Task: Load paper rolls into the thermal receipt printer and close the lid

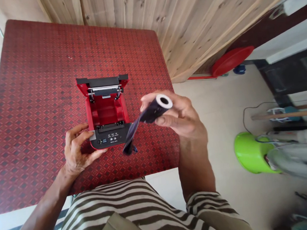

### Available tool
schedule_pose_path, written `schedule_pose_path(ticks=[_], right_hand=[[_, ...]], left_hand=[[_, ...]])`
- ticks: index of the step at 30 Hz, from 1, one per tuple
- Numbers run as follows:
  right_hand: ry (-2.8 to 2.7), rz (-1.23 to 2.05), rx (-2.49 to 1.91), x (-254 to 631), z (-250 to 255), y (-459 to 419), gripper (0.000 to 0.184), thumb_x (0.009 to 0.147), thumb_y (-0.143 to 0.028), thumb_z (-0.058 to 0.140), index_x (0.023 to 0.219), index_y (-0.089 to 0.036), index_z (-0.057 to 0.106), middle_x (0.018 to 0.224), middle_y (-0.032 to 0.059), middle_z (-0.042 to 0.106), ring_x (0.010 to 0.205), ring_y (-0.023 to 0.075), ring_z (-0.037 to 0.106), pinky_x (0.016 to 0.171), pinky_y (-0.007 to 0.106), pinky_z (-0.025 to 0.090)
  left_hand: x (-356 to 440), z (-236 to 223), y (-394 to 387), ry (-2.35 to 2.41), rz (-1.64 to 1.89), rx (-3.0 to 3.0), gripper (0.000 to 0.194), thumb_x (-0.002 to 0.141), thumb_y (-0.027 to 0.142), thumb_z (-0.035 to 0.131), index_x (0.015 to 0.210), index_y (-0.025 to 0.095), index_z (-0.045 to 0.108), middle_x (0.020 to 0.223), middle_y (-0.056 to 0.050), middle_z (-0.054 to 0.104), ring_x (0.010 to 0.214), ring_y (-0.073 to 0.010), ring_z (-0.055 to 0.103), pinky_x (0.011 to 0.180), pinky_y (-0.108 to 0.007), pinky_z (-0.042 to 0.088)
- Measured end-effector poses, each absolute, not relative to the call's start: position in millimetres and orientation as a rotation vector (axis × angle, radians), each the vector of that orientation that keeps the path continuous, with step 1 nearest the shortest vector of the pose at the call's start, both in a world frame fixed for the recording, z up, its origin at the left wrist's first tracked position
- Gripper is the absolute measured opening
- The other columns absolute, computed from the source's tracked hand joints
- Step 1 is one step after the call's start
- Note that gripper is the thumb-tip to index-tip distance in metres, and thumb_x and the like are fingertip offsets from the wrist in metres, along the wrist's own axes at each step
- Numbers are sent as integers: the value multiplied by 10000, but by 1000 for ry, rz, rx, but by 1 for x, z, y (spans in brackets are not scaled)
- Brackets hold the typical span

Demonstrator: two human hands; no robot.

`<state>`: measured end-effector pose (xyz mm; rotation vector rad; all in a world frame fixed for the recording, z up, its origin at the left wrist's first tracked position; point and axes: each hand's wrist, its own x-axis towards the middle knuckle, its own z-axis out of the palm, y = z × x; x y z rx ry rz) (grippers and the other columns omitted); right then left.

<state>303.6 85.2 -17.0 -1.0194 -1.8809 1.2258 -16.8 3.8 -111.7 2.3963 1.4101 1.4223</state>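
A small red and black label printer (110, 141) stands on the table with its lid (102, 81) raised, showing a bare red paper bay. My left hand (75, 148) grips the printer's front left corner, fingers along its side and thumb at the front edge. Above the table, to the right of the printer, my right hand (182, 113) is closed around a roll of dark paper (153, 109) with a white core end facing up. A loose twisted strip of that paper hangs down from the roll, past the printer's right front corner.
The table (41, 59) has a red patterned cover. Behind it rises a wooden plank panel (125, 8). On the floor to the right are a green bucket (244, 152), a fan (298, 161) and a red basin (231, 60).
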Motion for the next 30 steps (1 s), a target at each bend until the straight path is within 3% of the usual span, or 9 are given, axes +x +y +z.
schedule_pose_path(ticks=[3,6,8,12,19,26,30], right_hand=[[-2266,1040,-1020,275,18,77,427,1015,-379,711,1418,-257,637,1290,67,748,1139,238,722,1014,421,595],[-2582,639,-1081,234,22,80,237,1037,-147,619,1265,-171,681,1239,109,748,1179,259,674,1088,444,554],[-2771,471,-1117,211,16,85,227,1053,-72,517,1178,-128,698,1152,140,754,1161,276,661,1075,441,549],[-2963,345,-1241,188,7,94,291,1067,-49,433,1182,-103,694,1061,167,756,1143,296,670,976,407,553],[-3003,371,-1332,176,-13,113,353,1031,-18,464,1256,-117,717,1119,187,784,1094,288,729,893,381,532],[-2951,512,-1260,180,-17,117,356,1036,-8,451,1251,-91,722,1206,184,784,1224,289,700,1066,420,521],[-2724,739,-1089,205,-7,108,377,1062,-36,445,1294,-138,724,1308,135,774,1211,244,713,1108,438,541]], left_hand=[[-16,-111,3,1409,1435,2399,662,872,557,841,1401,258,580,1265,-121,695,1130,-266,723,875,-411,655],[-17,-113,1,1413,1407,2385,621,907,574,797,1390,252,576,1270,-133,690,1149,-265,723,906,-410,653],[-18,-116,0,1417,1395,2386,653,888,577,815,1385,229,572,1285,-154,683,1165,-277,720,926,-420,651],[-19,-122,-1,1448,1371,2390,723,831,596,865,1386,247,560,1301,-134,687,1153,-279,730,943,-436,652],[-18,-120,-2,1452,1374,2382,684,855,592,842,1380,252,566,1273,-135,693,1127,-272,730,922,-423,652],[-17,-119,-1,1434,1375,2357,698,851,572,855,1402,255,566,1287,-127,685,1146,-270,722,920,-413,645],[-17,-119,-1,1426,1384,2356,706,849,556,864,1406,243,562,1293,-135,682,1160,-273,722,920,-411,646]])
